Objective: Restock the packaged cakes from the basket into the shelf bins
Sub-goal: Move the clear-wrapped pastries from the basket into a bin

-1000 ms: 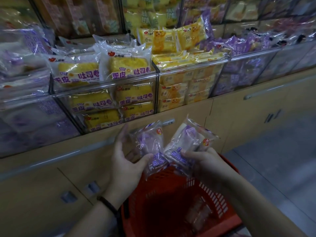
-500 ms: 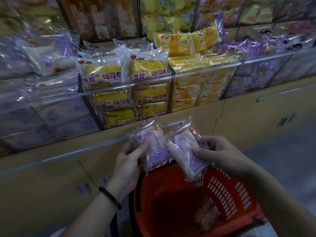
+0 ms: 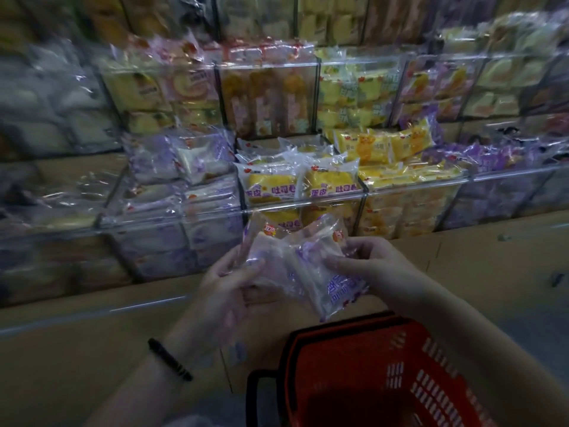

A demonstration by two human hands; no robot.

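Observation:
Two clear packets of pale cake with purple print overlap in front of the shelf. My left hand (image 3: 229,285) grips the left packet (image 3: 261,251) from below. My right hand (image 3: 369,266) pinches the right packet (image 3: 320,282) by its edge. The red plastic basket (image 3: 385,374) stands below my hands; its inside is dark and I cannot tell what lies in it. The clear shelf bin of purple cake packets (image 3: 181,161) is up and to the left of my hands.
Clear bins hold yellow roll packets (image 3: 298,183) straight ahead, yellow bear packets (image 3: 381,146) and more purple ones (image 3: 492,158) to the right. A second row of bins (image 3: 268,97) rises behind. A wooden cabinet front (image 3: 92,334) runs below the bins.
Both hands lifted the two packets and brought them together so they overlap. The view swung up and left, showing the upper row of bins.

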